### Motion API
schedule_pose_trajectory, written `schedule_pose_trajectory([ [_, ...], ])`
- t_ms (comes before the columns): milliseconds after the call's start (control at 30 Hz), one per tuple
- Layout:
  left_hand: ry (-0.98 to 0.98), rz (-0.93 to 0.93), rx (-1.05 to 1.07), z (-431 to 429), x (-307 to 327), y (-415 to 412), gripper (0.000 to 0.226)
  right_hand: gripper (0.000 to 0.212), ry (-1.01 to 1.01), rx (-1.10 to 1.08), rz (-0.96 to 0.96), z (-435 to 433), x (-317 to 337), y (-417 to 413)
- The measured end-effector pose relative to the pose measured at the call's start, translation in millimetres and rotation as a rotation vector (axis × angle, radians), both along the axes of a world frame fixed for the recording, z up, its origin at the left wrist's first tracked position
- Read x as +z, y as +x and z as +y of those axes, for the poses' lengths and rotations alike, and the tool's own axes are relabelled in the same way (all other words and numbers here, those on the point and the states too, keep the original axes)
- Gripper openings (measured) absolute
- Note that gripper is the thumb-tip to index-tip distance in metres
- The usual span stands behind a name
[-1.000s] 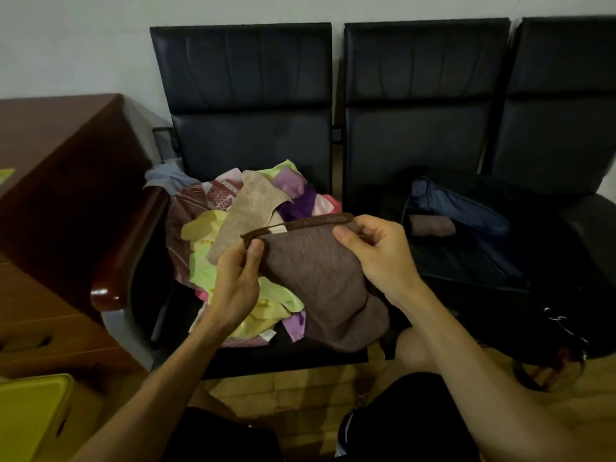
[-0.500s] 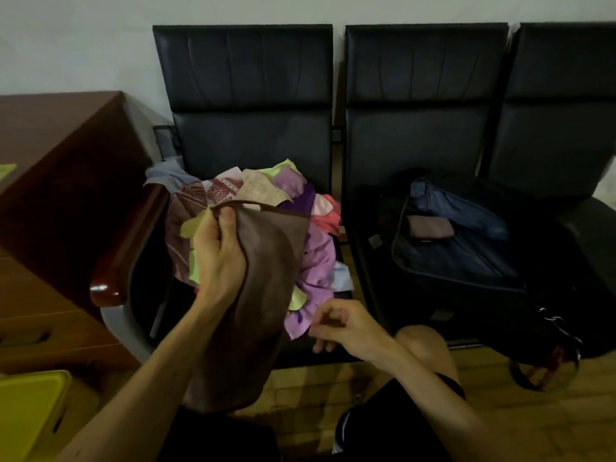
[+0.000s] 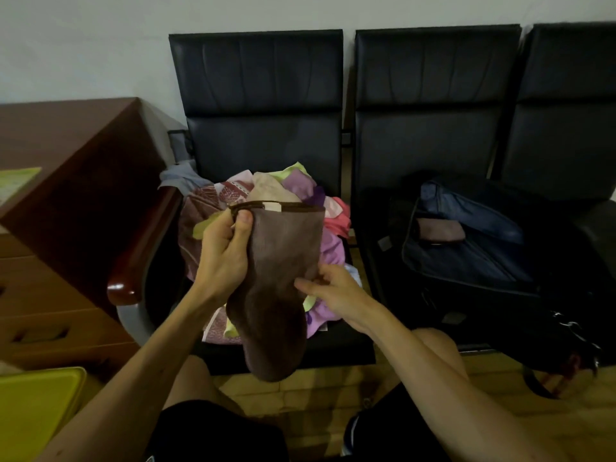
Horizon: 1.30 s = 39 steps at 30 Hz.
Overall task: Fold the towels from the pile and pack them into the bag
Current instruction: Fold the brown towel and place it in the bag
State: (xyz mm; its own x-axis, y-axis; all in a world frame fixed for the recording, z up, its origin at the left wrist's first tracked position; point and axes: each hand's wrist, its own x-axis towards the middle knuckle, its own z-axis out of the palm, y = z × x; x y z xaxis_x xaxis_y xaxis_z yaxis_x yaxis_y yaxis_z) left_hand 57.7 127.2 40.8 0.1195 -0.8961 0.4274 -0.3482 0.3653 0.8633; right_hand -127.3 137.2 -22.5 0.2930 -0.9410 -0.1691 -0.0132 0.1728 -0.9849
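Now the left hand (image 3: 224,258) pinches a hanging brown terry towel's (image 3: 280,295) top hem; the right hand (image 3: 333,290) grips its side edge.

Black seats (image 3: 256,145), towel pile (image 3: 300,188) on the left one, open dark bag (image 3: 466,261) on the next

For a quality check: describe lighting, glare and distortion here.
Head view: dim, flat light, with the bag sunk in shadow; head view: a glare spot on the wooden armrest; head view: wide-angle bowing of the chair backs; head view: the brown towel slightly soft.
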Motion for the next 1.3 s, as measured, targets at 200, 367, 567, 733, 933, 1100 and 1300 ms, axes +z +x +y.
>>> schedule_pose_trajectory([
  [200,0.066,0.145,0.227,-8,-14,14,0.030,0.025,-0.280,-0.095,0.101,12,21,0],
  [367,0.186,0.166,0.235,-12,-16,9,0.038,0.037,-0.217,-0.113,0.194,14,22,-5],
  [567,0.709,0.694,-0.137,3,-3,2,0.040,0.032,0.036,-0.113,-0.165,23,26,-14],
  [733,0.803,0.980,-0.430,27,-28,-1,0.078,0.028,0.050,-0.195,-0.397,22,33,-17],
  [933,0.784,0.507,-0.336,32,-46,-13,0.032,0.015,-0.218,-0.341,0.119,22,23,-24],
  [1100,0.765,0.479,-0.314,29,-49,-16,0.024,0.019,-0.035,-0.353,0.059,25,12,-34],
  [1300,0.838,0.417,-0.325,25,-63,-13,0.027,0.034,0.133,-0.129,0.004,28,8,-53],
])
